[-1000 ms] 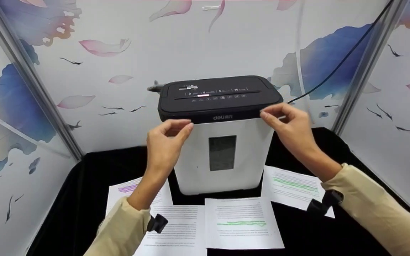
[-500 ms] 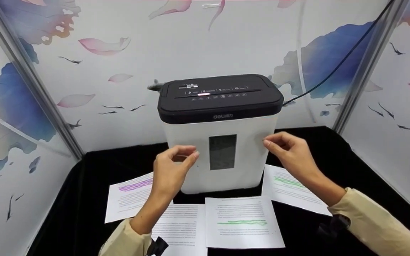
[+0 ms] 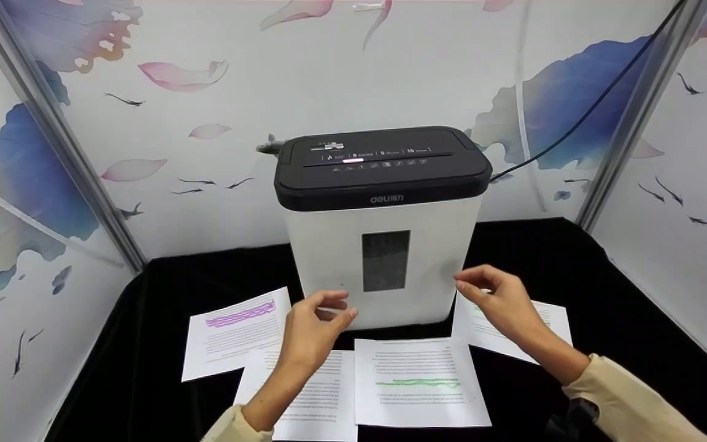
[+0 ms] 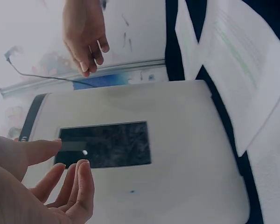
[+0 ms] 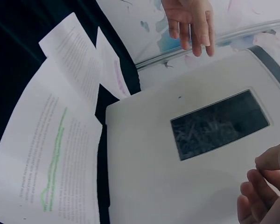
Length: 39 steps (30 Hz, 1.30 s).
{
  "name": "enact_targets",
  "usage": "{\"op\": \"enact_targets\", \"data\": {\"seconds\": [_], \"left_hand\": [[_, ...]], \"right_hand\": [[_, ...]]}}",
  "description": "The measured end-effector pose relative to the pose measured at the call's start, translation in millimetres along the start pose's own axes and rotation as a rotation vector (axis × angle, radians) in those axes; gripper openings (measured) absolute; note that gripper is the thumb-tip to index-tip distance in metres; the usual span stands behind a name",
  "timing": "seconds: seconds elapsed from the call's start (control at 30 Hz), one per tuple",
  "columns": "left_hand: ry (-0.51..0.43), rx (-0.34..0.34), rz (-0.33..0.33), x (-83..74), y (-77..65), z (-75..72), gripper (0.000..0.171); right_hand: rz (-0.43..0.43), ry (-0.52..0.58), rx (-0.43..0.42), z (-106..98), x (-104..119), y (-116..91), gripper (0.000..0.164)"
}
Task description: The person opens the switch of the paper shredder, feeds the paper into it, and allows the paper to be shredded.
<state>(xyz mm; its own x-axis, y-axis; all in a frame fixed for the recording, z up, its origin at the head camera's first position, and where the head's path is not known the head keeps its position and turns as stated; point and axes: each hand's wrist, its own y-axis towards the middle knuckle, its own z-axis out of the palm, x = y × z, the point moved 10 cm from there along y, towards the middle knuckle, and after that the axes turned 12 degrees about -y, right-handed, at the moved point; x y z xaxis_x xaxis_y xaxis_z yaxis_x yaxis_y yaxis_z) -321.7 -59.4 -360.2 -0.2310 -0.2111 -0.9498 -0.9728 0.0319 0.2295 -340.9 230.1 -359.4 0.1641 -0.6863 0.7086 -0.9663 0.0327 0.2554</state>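
A paper shredder [image 3: 323, 245] with a black top and a white bin stands upright in the middle of the head view. Its slot [image 3: 402, 158] holds no paper, and a small light glows on the lid. My left hand [image 3: 313, 328] hovers before the bin's lower left, fingers loosely bent and apart from the thumb. My right hand [image 3: 504, 304] is by the bin's lower right, thumb near the fingertips. Neither hand holds anything. Below them lie a green-marked sheet [image 3: 418, 411] and a printed sheet [image 3: 323, 417], the latter partly behind my left wrist.
A purple-marked sheet [image 3: 224, 344] lies at left; another green-marked sheet [image 3: 553, 319] is partly hidden by my right hand. Black cloth [image 3: 163, 331] covers the table. Patterned panels [image 3: 427, 67] enclose the back and sides. A black cable [image 3: 593, 107] runs up behind the shredder.
Both hands have come down from beside the shredder's lid to its lower front, the left also shifting rightward. More of the purple-marked sheet shows. The papers and shredder stay put.
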Motion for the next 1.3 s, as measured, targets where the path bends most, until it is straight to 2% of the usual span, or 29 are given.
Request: {"op": "enact_targets", "data": {"seconds": [0.33, 0.57, 0.87, 1.03, 1.3], "left_hand": [[0.026, 0.038, -0.057, 47.7, -12.6, 16.7, 0.031], [0.041, 0.042, -0.072, 64.2, -20.4, 24.7, 0.030], [0.078, 0.075, -0.119, 86.1, -32.6, 37.3, 0.033], [0.117, 0.091, -0.147, 102.4, -31.0, 43.3, 0.029], [0.103, 0.091, -0.234, 122.5, -32.3, 42.0, 0.030]], "right_hand": [[0.055, -0.063, 0.046, 25.9, -30.4, -8.2, 0.017], [0.097, -0.066, 0.071, 39.4, -48.9, -13.3, 0.019], [0.208, -0.026, 0.127, 56.9, -76.8, -27.3, 0.025], [0.256, -0.052, 0.164, 65.8, -91.5, -34.7, 0.029], [0.277, -0.141, 0.245, 80.3, -106.5, -44.3, 0.042]]}}
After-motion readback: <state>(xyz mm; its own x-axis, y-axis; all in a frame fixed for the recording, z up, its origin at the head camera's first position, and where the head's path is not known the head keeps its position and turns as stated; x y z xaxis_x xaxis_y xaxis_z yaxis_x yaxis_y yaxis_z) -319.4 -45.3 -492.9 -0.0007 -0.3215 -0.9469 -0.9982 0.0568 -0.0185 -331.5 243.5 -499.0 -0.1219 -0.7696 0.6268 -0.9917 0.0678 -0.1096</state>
